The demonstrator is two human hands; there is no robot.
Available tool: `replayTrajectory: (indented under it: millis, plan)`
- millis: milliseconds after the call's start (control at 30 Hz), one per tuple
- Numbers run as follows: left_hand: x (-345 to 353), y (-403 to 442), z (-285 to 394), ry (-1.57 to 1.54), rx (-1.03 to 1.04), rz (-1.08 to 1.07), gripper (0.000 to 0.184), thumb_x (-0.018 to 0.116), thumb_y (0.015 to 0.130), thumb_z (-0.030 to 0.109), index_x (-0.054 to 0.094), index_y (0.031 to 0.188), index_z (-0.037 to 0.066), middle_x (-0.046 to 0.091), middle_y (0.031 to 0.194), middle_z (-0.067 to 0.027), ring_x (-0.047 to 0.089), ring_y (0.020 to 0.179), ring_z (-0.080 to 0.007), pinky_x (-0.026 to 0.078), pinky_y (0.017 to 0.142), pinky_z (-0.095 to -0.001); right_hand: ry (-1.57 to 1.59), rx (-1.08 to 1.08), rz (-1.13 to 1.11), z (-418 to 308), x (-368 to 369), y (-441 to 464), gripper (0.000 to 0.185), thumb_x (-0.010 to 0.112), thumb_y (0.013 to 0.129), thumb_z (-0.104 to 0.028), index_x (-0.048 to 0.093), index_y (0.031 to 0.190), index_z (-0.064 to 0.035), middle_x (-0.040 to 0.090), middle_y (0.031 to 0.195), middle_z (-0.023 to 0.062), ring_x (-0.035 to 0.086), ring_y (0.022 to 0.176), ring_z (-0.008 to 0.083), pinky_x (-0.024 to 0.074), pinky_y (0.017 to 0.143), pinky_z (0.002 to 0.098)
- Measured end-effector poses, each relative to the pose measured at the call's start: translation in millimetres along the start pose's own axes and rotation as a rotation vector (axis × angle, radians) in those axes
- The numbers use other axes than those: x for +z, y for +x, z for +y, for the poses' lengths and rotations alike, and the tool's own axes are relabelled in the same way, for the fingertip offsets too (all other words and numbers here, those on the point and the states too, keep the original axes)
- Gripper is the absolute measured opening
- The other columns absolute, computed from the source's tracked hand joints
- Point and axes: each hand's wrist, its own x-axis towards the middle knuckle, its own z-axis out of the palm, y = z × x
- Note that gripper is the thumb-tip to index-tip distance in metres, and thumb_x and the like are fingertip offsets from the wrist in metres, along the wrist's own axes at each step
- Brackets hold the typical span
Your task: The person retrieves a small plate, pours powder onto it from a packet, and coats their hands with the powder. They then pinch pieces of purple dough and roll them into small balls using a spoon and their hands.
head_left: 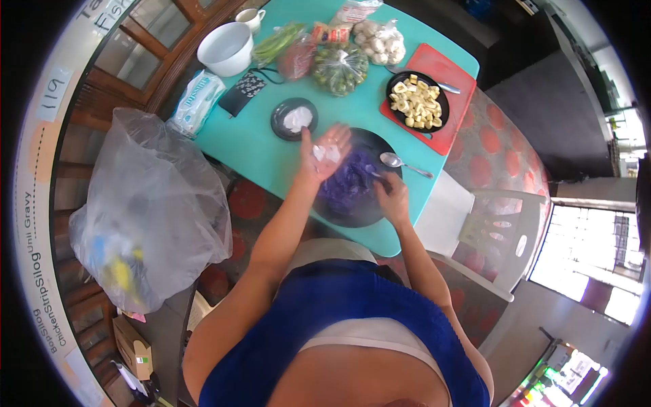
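Note:
My left hand point(327, 152) is palm up with its fingers stretched out, over the left edge of a big dark bowl point(349, 220). White powder or paste lies on its palm. Purple shredded or mashed food point(349, 183) fills the middle of the bowl. At the bowl's right side, my right hand point(392, 198) has its fingers pinched together close to the food; a small pale tip shows there, too blurred to name. A small dark plate point(277, 123) with white powder point(296, 119) sits just beyond my left hand. A metal spoon point(405, 165) rests at the bowl's right rim.
Cut yellow-white pieces point(415, 103) fill a black plate on a red cutting board point(456, 74). Bagged vegetables point(340, 68), a white tub point(225, 51), a mug point(251, 19) and a wipes pack point(196, 102) line the far side. A plastic bag point(152, 203) hangs left; a white chair point(498, 230) stands right.

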Motion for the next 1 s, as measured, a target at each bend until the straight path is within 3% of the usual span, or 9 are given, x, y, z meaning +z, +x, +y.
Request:
replayTrajectory:
  millis: [100,167,267,433,600,700,767,900,1000]
  plan:
    - [6,-7,-46,0.024,-0.079,-0.234,0.093,0.029,0.087,0.073,0.031,0.143,-0.002,0.025,0.151,-0.0213,0.023,0.140,-0.0328,0.018,0.114,-0.0446,0.060,-0.373,0.090,-33,5,10,0.021,0.059,0.079,0.003,0.064,0.099,0.0031,0.063,0.099,0.0206,0.061,0.090,0.0376,0.0490,0.078,0.0409]
    - [21,-16,-66,-0.039,-0.150,-0.319,0.097,0.033,0.087,0.071,0.017,0.146,-0.003,0.016,0.153,-0.0232,0.016,0.143,-0.0345,0.014,0.116,-0.0449,-0.070,-0.483,0.041,-45,3,7,0.025,0.054,0.078,0.008,0.063,0.101,0.0051,0.064,0.101,0.0195,0.060,0.093,0.0390,0.0487,0.082,0.0416]
    - [40,-20,-74,-0.113,-0.159,-0.333,0.094,0.033,0.089,0.068,0.014,0.147,-0.003,0.014,0.154,-0.0227,0.015,0.143,-0.0345,0.015,0.116,-0.0447,-0.227,-0.630,0.046,-44,-2,1,0.029,0.053,0.077,0.009,0.063,0.104,0.0062,0.065,0.101,0.0183,0.060,0.093,0.0395,0.0487,0.083,0.0419]
    - [59,-25,-77,-0.028,-0.174,-0.406,0.091,0.031,0.091,0.066,0.016,0.146,-0.004,0.016,0.153,-0.0238,0.017,0.143,-0.0325,0.015,0.117,-0.0436,0.199,-0.271,-0.009,-43,-22,1,0.035,0.051,0.075,0.010,0.064,0.107,0.0033,0.065,0.103,0.0197,0.064,0.092,0.0358,0.0512,0.081,0.0372]
    - [66,-23,-79,-0.114,-0.180,-0.397,0.085,0.031,0.093,0.061,0.017,0.146,-0.003,0.016,0.153,-0.0217,0.017,0.143,-0.0315,0.015,0.117,-0.0432,0.150,-0.377,-0.024,-54,-24,-1,0.032,0.052,0.077,0.007,0.063,0.107,0.0031,0.065,0.106,0.0207,0.065,0.096,0.0318,0.0509,0.081,0.0326]
    - [68,-22,-78,-0.146,-0.179,-0.394,0.079,0.031,0.095,0.057,0.018,0.147,-0.001,0.017,0.154,-0.0197,0.018,0.143,-0.0315,0.016,0.116,-0.0428,0.007,-0.472,-0.031,-55,-22,-5,0.037,0.048,0.079,0.008,0.058,0.115,0.0063,0.065,0.114,0.0144,0.063,0.099,0.0219,0.0476,0.084,0.0289]
    - [68,-23,-76,-0.159,-0.177,-0.381,0.078,0.031,0.095,0.057,0.019,0.147,0.000,0.018,0.154,-0.0195,0.019,0.143,-0.0317,0.017,0.116,-0.0426,0.524,-0.213,-0.108,-50,-24,-3,0.041,0.047,0.082,0.004,0.051,0.122,0.0070,0.063,0.117,0.0143,0.061,0.104,0.0209,0.0458,0.087,0.0289]
    - [69,-23,-74,-0.185,-0.180,-0.403,0.078,0.033,0.095,0.056,0.022,0.146,-0.001,0.021,0.153,-0.0189,0.021,0.142,-0.0318,0.022,0.115,-0.0427,0.790,-0.043,-0.020,-57,-32,4,0.039,0.051,0.083,0.002,0.050,0.123,0.0041,0.063,0.108,0.0106,0.060,0.101,0.0159,0.0459,0.089,0.0292]
    - [62,-22,-69,-0.216,-0.172,-0.396,0.077,0.034,0.094,0.056,0.024,0.145,-0.001,0.021,0.153,-0.0185,0.022,0.141,-0.0312,0.023,0.114,-0.0429,0.698,-0.116,0.033,-51,-27,7,0.037,0.052,0.085,0.000,0.050,0.121,0.0040,0.062,0.109,0.0101,0.060,0.101,0.0171,0.0459,0.088,0.0292]
